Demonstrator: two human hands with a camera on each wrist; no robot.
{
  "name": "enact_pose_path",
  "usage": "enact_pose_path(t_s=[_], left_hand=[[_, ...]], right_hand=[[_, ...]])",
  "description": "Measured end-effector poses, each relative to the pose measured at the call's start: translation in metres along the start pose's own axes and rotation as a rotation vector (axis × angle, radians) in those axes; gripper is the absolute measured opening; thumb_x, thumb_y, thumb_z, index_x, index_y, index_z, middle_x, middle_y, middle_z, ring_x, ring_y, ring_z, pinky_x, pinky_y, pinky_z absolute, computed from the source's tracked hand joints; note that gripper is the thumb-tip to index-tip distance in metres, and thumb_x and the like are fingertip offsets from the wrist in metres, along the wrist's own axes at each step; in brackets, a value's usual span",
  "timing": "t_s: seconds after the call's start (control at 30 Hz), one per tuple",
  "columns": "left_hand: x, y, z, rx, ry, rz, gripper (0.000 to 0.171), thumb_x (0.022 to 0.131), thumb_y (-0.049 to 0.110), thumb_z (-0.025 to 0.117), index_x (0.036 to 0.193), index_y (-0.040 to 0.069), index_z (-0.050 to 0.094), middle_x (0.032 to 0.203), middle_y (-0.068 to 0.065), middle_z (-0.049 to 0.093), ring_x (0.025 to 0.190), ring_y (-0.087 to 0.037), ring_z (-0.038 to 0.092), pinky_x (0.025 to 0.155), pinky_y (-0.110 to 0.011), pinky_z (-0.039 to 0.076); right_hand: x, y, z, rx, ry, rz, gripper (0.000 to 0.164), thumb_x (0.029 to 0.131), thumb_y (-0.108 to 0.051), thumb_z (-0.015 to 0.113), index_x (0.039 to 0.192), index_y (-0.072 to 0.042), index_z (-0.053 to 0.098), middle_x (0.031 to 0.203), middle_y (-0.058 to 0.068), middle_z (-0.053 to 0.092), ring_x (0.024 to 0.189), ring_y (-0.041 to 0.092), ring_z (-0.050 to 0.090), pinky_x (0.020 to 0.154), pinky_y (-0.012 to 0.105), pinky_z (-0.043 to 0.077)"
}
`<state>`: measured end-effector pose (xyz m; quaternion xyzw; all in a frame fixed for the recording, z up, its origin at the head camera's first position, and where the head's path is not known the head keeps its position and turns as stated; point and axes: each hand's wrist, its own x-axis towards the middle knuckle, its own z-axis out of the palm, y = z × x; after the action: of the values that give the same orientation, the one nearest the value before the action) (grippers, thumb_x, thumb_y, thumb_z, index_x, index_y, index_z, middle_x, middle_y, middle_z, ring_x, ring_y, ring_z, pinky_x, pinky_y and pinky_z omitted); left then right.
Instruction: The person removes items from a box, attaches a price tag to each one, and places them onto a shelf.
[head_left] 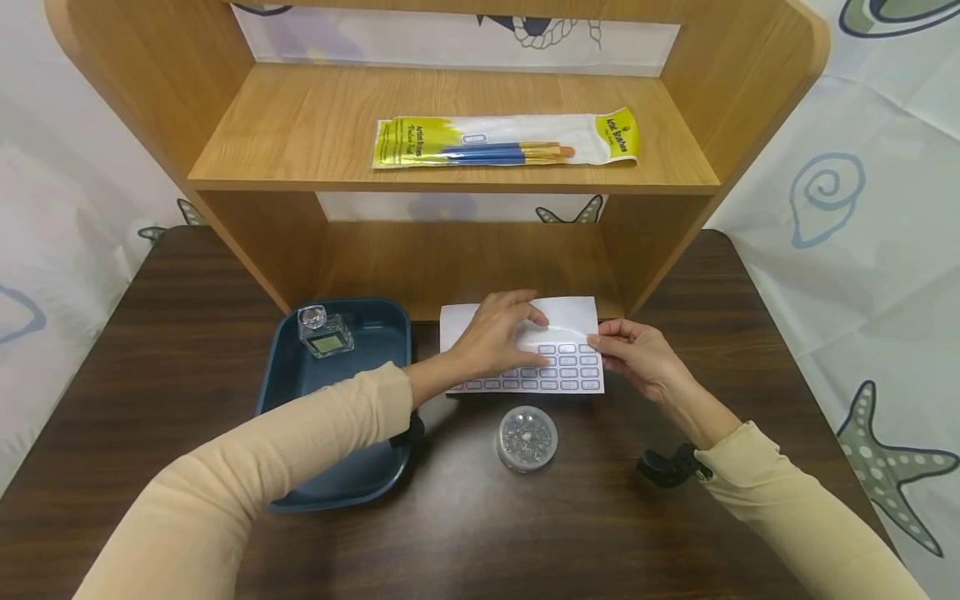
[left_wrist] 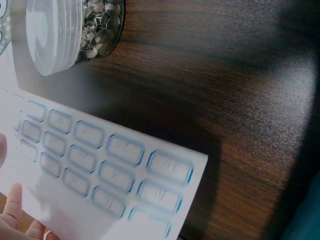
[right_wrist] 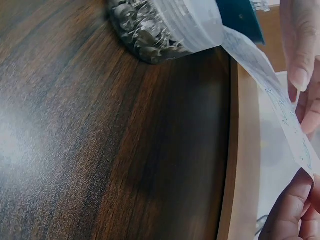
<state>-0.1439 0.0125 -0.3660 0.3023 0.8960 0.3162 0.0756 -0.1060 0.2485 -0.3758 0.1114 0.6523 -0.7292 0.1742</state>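
Observation:
A white sheet of small blue-bordered labels (head_left: 568, 372) lies partly lifted in front of the wooden shelf. My right hand (head_left: 637, 354) pinches its right edge between thumb and fingers. Over the sheet's middle is my left hand (head_left: 498, 333), thumb and fingers spread apart, the thumb near the label rows. From the right wrist view the sheet (right_wrist: 272, 92) looks curved and raised off the table, with the left hand (right_wrist: 302, 47) beside it. In the left wrist view, rows of labels (left_wrist: 117, 172) fill the sheet, and only some left fingers (left_wrist: 14, 202) show.
A round clear tub of metal thumbtacks (head_left: 527, 439) stands in front of the sheet. Under my left forearm sits a dark blue tray (head_left: 360, 487) holding a small glass bottle (head_left: 326, 335). A packet of artist brushes (head_left: 506, 142) lies on the wooden shelf (head_left: 300, 100).

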Motion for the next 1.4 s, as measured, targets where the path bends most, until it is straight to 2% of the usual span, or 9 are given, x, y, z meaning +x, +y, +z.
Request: enact_pose_path(t_s=[0.2,0.5,0.73,0.97,1.13,1.23,1.4], left_hand=[[0.003,-0.001,0.002,0.023,-0.020,0.002,0.054,0.079,0.031,0.090,0.122,0.007,0.068,0.157,-0.020,0.047,0.147,-0.036,0.040,0.125,-0.049,0.027],[0.003,0.000,0.002,0.043,-0.049,-0.034,0.061,0.078,0.036,0.091,0.126,0.009,0.065,0.157,-0.017,0.046,0.146,-0.033,0.040,0.126,-0.049,0.025],[0.004,0.004,-0.002,0.027,0.029,0.016,0.058,0.080,0.033,0.090,0.126,0.007,0.066,0.161,-0.019,0.042,0.151,-0.036,0.036,0.129,-0.052,0.019],[-0.003,0.007,-0.006,-0.022,0.088,0.021,0.051,0.081,0.024,0.089,0.123,0.005,0.066,0.158,-0.018,0.048,0.150,-0.034,0.040,0.130,-0.050,0.018],[-0.007,0.008,-0.006,-0.034,0.133,0.057,0.049,0.082,0.021,0.088,0.122,0.003,0.066,0.153,-0.020,0.052,0.146,-0.035,0.044,0.129,-0.049,0.023],[-0.010,0.008,-0.005,-0.060,0.154,0.043,0.048,0.083,0.018,0.087,0.123,0.003,0.066,0.151,-0.019,0.054,0.144,-0.034,0.046,0.126,-0.047,0.029],[-0.014,0.010,-0.003,-0.110,0.163,0.061,0.047,0.084,0.015,0.086,0.124,0.001,0.065,0.148,-0.018,0.057,0.142,-0.034,0.047,0.122,-0.044,0.035]], right_hand=[[0.002,-0.001,-0.002,0.087,-0.057,0.041,0.021,0.099,0.003,0.062,0.086,-0.013,0.067,0.079,-0.003,0.072,0.072,0.006,0.070,0.068,0.019,0.060],[-0.001,-0.003,-0.004,0.127,-0.087,0.080,0.022,0.103,0.002,0.056,0.089,-0.013,0.064,0.083,-0.002,0.072,0.076,0.007,0.071,0.072,0.021,0.061],[0.000,-0.002,-0.005,0.178,-0.081,0.058,0.028,0.103,0.006,0.052,0.086,-0.013,0.064,0.081,-0.003,0.071,0.074,0.006,0.070,0.070,0.019,0.060],[0.001,-0.002,-0.004,0.185,-0.071,0.040,0.020,0.099,0.002,0.063,0.086,-0.013,0.065,0.080,-0.003,0.071,0.074,0.006,0.070,0.069,0.018,0.059],[0.002,-0.002,-0.002,0.184,-0.063,0.029,0.031,0.102,0.006,0.053,0.082,-0.014,0.066,0.078,-0.004,0.071,0.073,0.005,0.070,0.068,0.017,0.059],[0.002,-0.002,-0.001,0.183,-0.065,0.030,0.031,0.102,0.006,0.053,0.083,-0.014,0.066,0.079,-0.004,0.071,0.072,0.005,0.069,0.066,0.017,0.058],[0.003,-0.003,-0.002,0.194,-0.045,0.030,0.030,0.103,0.005,0.054,0.083,-0.014,0.066,0.078,-0.003,0.071,0.070,0.005,0.069,0.062,0.015,0.056]])
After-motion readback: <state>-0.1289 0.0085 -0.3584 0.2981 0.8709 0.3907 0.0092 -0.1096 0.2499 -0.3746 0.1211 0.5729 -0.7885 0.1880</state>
